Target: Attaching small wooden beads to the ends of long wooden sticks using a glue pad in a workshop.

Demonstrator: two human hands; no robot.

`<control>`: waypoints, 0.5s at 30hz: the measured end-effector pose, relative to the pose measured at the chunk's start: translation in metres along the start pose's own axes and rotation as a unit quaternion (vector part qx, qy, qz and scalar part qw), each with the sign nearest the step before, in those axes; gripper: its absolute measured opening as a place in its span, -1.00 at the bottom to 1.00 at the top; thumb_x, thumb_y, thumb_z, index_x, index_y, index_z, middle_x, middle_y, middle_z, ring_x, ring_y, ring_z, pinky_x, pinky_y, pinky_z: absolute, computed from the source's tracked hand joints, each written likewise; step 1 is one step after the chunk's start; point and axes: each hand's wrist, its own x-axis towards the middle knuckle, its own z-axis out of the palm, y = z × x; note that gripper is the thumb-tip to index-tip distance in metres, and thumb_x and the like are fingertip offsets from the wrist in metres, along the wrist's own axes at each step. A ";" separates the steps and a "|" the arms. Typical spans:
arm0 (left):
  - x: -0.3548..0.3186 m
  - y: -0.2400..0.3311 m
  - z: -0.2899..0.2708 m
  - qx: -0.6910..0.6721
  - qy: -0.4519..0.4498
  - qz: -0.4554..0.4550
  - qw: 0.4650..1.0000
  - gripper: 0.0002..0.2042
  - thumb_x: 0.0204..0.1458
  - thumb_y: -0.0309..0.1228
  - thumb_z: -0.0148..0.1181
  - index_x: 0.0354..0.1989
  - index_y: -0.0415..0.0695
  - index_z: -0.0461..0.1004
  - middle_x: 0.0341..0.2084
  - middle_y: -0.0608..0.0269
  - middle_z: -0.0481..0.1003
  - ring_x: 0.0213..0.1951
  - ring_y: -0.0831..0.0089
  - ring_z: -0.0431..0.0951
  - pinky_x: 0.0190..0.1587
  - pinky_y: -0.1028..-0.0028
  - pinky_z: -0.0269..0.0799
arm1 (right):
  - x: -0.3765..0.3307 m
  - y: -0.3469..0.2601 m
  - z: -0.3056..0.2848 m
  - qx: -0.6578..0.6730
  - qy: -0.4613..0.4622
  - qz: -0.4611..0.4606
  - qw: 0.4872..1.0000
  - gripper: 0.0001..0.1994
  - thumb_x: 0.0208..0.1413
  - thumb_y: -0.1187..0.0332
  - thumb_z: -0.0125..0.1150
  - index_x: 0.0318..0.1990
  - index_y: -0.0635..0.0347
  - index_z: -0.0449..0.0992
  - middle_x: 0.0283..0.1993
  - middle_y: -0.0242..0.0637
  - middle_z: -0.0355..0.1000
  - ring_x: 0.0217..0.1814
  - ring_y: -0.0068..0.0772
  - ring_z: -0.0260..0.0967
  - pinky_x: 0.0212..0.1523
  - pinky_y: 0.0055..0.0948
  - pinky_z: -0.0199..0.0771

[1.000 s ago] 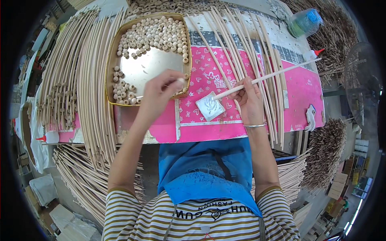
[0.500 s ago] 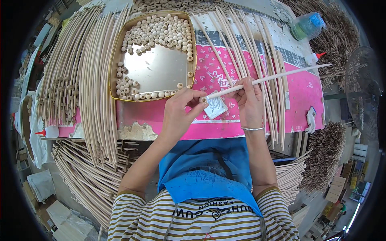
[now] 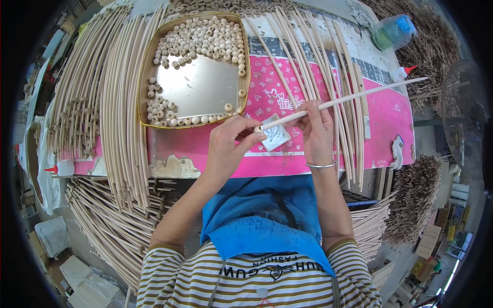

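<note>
Wooden and, I judge, light and stiff, the stick (image 3: pixel 359 94) suits a hold near one end, my right grip (image 3: pixel 318 134) pinching it, my left grip (image 3: pixel 231 142) a bead (image 3: pixel 258 129).

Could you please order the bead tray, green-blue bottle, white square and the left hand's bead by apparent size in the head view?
Largest first:
Bead tray
Green-blue bottle
White square
Bead in the left hand, partly hidden

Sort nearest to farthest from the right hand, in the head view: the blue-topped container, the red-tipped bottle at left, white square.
1. White square: just left of the right hand.
2. Blue-topped container: upper right of the table.
3. Red-tipped bottle: far left, beyond the left rods.
</note>
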 end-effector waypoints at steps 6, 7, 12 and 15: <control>-0.004 -0.006 0.002 -0.006 -0.010 0.002 1.000 -0.77 0.01 -0.49 0.39 -0.17 -0.28 0.57 -0.40 0.13 0.57 -0.38 0.41 0.61 -0.34 0.45 0.51 | -0.001 -0.003 0.000 -0.026 -0.016 -0.005 1.000 -0.75 0.42 0.22 0.01 -0.24 0.20 0.45 -0.34 -0.32 0.46 -0.34 -0.49 0.51 -0.28 -0.43 0.60; -0.004 -0.006 0.002 -0.001 -0.009 0.004 1.000 -0.77 0.01 -0.49 0.39 -0.17 -0.28 0.57 -0.39 0.13 0.58 -0.38 0.40 0.61 -0.34 0.45 0.51 | -0.001 -0.003 0.000 -0.026 -0.016 -0.005 1.000 -0.75 0.42 0.22 0.01 -0.24 0.20 0.45 -0.34 -0.32 0.46 -0.34 -0.49 0.51 -0.28 -0.43 0.60; -0.006 -0.005 0.002 -0.007 -0.005 0.000 1.000 -0.78 0.03 -0.49 0.37 -0.17 -0.28 0.56 -0.39 0.12 0.57 -0.39 0.38 0.59 -0.34 0.44 0.50 | -0.003 -0.009 0.001 -0.068 -0.030 -0.016 0.997 -0.75 0.41 0.23 0.02 -0.24 0.22 0.44 -0.34 -0.31 0.44 -0.36 -0.46 0.49 -0.30 -0.43 0.60; -0.005 -0.002 0.001 0.055 -0.013 0.036 0.998 -0.79 0.02 -0.48 0.36 -0.18 -0.26 0.55 -0.40 0.13 0.55 -0.38 0.31 0.59 -0.35 0.41 0.50 | -0.004 -0.011 0.002 -0.097 -0.034 -0.037 0.994 -0.76 0.41 0.24 0.04 -0.24 0.23 0.43 -0.34 -0.32 0.43 -0.37 -0.47 0.48 -0.30 -0.42 0.60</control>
